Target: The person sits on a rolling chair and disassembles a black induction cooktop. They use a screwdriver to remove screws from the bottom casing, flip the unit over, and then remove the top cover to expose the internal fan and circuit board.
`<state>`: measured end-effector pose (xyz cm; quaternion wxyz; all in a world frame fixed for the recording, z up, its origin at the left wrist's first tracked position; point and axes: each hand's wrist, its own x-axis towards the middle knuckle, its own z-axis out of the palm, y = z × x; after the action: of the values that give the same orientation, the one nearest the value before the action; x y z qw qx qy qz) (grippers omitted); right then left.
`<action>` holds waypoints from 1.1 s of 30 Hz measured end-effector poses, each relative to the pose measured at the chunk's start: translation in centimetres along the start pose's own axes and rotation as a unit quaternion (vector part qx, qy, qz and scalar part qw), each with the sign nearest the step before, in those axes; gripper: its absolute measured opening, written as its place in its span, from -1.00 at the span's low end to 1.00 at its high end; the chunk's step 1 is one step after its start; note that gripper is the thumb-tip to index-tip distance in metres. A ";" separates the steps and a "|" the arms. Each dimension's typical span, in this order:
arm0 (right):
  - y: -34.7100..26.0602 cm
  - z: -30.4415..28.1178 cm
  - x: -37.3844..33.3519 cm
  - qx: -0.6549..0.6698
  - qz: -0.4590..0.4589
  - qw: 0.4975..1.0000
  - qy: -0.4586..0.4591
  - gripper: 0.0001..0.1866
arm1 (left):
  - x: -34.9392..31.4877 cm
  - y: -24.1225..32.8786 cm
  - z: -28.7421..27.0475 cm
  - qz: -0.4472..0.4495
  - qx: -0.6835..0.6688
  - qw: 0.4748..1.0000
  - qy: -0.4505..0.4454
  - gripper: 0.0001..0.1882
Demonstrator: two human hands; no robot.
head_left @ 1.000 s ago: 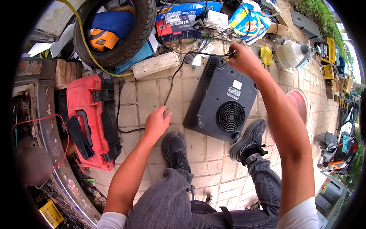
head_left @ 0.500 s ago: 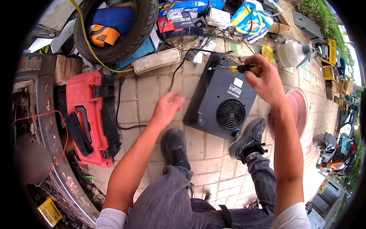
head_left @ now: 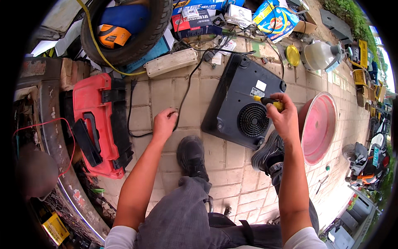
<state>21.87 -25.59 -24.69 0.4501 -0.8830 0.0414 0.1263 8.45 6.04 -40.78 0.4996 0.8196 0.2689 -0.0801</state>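
A black flat appliance (head_left: pixel 232 110), which looks like an induction cooker, lies bottom-up on the paving, its round fan vent and foot pads showing. My right hand (head_left: pixel 285 120) is closed around a screwdriver (head_left: pixel 266 101) with a yellow and black handle, held above the vent and pointing left. Its shaft is hard to make out against the dark casing. My left hand (head_left: pixel 164 123) hovers left of the appliance, near a black cord (head_left: pixel 182 103). Its fingers are pinched together; whatever they may hold is too small or hidden to name.
A red and black toolbox (head_left: pixel 97 124) lies on the left. Behind are a white power strip (head_left: pixel 172 63), a tyre (head_left: pixel 89 45) and several boxes. A red basin (head_left: pixel 321 128) stands right of the appliance, a whitish jug (head_left: pixel 317 56) beyond. My shoes flank the appliance's near side.
My right hand has come down and nearer with the screwdriver, from the appliance's far part to over the vent. My left hand has drawn left, away from the appliance, its fingers closing together.
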 end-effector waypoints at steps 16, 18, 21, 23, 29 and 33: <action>4.5 -9.5 8.5 -0.283 -0.030 0.952 0.117 -0.66 | 1.7 -2.8 -0.5 0.114 0.162 0.977 0.081 -0.82; 5.1 -9.2 9.1 -0.299 -0.021 0.950 0.093 -0.63 | 1.3 -2.0 -0.4 0.109 0.147 0.981 0.069 -0.82; 5.3 -8.6 11.5 -0.319 0.093 0.942 0.055 -0.59 | 0.8 -0.9 -0.4 0.102 0.134 0.984 0.050 -0.82; 5.7 -8.7 12.2 -0.338 0.027 0.939 0.051 -0.64 | 0.6 -0.5 -0.5 0.102 0.126 0.986 0.046 -0.82; 7.4 -10.5 13.2 -0.370 -0.114 0.916 -0.107 -0.77 | 1.0 0.5 -0.5 0.100 0.117 0.987 0.035 -0.80; 4.3 -8.8 13.0 -0.426 -0.018 0.898 -0.104 -0.74 | 0.7 -0.8 -1.0 0.150 0.099 0.981 0.066 -0.82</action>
<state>35.23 -34.67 -26.45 0.0347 -0.9728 -0.0791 0.2151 8.45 7.48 -41.19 0.4033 0.8996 0.1656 0.0237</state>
